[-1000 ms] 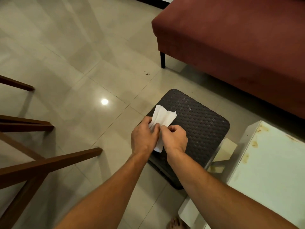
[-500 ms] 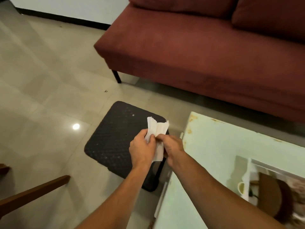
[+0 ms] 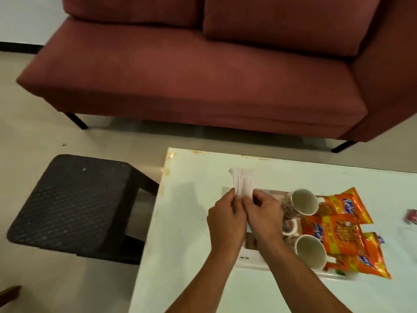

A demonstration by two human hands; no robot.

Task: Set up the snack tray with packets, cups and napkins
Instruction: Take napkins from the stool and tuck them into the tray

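A white folded napkin (image 3: pixel 243 181) sticks up between my two hands above the white table (image 3: pixel 185 222). My left hand (image 3: pixel 225 220) pinches its lower left edge and my right hand (image 3: pixel 262 216) pinches its lower right edge. Just right of my hands lies the white tray (image 3: pixel 252 259). It holds two patterned cups lying on their sides, one at the back (image 3: pixel 301 203) and one at the front (image 3: pixel 310 251). Several orange snack packets (image 3: pixel 340 227) lie on the tray's right part. My right hand and forearm hide the tray's left part.
A dark woven stool (image 3: pixel 67 204) stands on the tiled floor left of the table. A dark red sofa (image 3: pixel 203 71) runs along the far side. A small red object (image 3: pixel 411 219) lies at the table's right edge.
My hands, both still on the napkin, have moved from above the dark stool to the right, over the white table beside the tray. The view has swung right with them.
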